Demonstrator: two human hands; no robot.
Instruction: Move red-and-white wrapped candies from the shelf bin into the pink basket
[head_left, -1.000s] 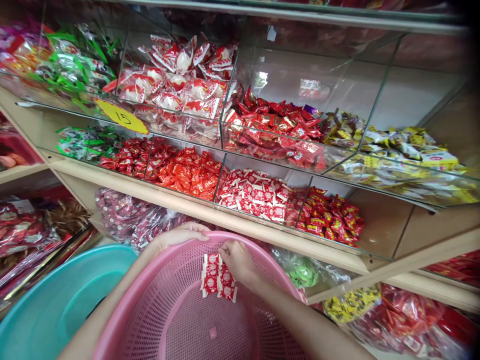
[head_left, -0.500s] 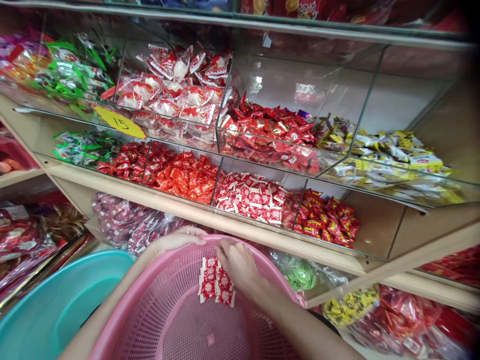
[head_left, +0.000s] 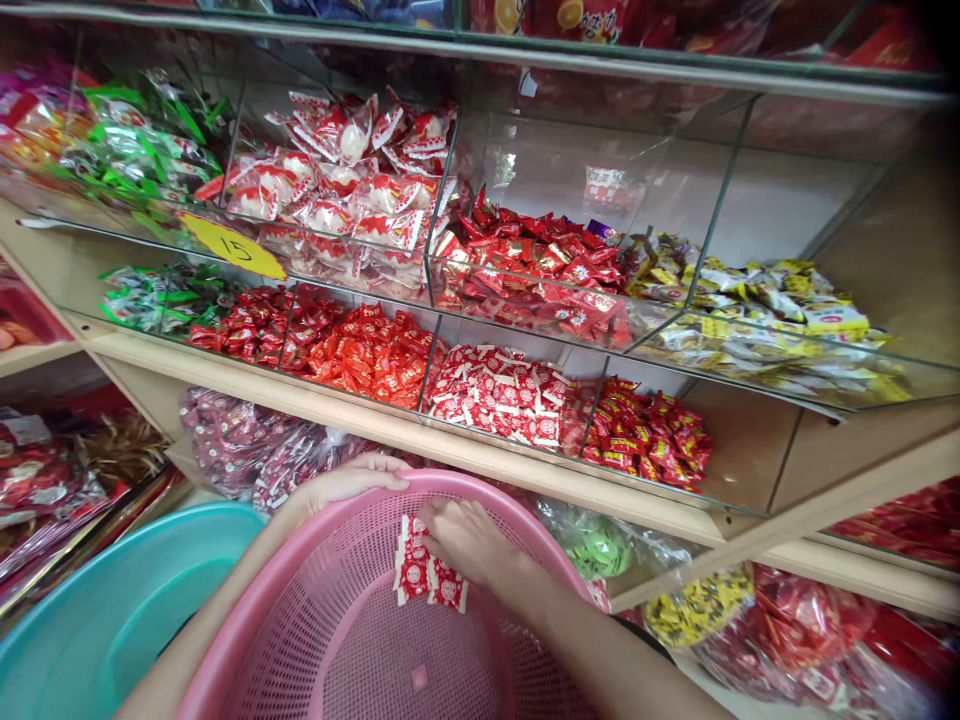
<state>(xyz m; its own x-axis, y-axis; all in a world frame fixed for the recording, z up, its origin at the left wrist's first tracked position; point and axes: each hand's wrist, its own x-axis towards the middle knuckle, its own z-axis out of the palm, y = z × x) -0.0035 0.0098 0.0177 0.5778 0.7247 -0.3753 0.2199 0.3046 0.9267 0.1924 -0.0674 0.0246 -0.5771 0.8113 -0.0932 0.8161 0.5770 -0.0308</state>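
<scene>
Candies [head_left: 412,565], a small cluster in red-and-white wrappers, sit inside the pink basket [head_left: 322,590], up toward its far wall, and the right hand [head_left: 469,545] is right there with them! Fingers curled, knuckles up, fingertips at the top of the cluster; whether they're actually pinching those wrappers, you can't tell from this angle. Over to the left hand [head_left: 352,482], and that one has hold of the basket's far rim, fingers lying along the edge, forearm running down the outside. Just beyond, over the wooden ledge [head_left: 360,422], matching red-and-white sweets [head_left: 499,395] fill one glass compartment, with orange-red sweets [head_left: 379,355] to the left and darker red packets [head_left: 649,435] with yellow lettering to the right. Up a tier, a yellow sign [head_left: 234,246] reads 15, below puffy clear bags with red markings [head_left: 345,190]. Down on the left, a teal tub [head_left: 67,630] sits beside the basket; under the ledge, bulging plastic bags [head_left: 240,440] crowd the space.
</scene>
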